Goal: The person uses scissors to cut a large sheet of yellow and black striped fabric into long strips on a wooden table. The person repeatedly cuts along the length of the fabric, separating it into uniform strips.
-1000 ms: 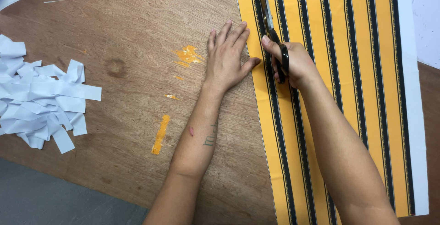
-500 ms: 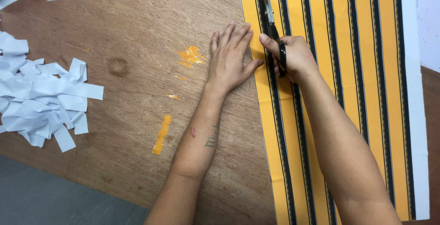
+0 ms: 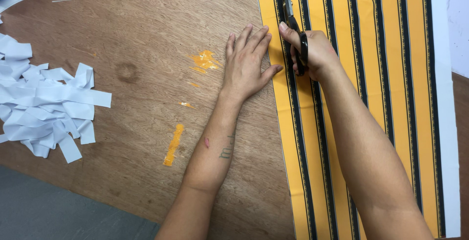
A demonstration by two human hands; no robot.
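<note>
From the head camera, the right hand [image 3: 315, 52] is closed through the dark handles of a pair of metal scissors [image 3: 292, 25], blades pointing away along a black stripe of the yellow-and-black striped sheet [image 3: 386, 98]. The left hand [image 3: 246, 64] lies flat, fingers spread, on the brown wooden table [image 3: 132, 34], its thumb touching the sheet's left edge. White paper strips [image 3: 44, 103] are piled well apart at the left.

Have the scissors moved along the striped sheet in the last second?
Yes. The scissors went farther up the striped sheet, away from the person, judged against its top edge.
</note>
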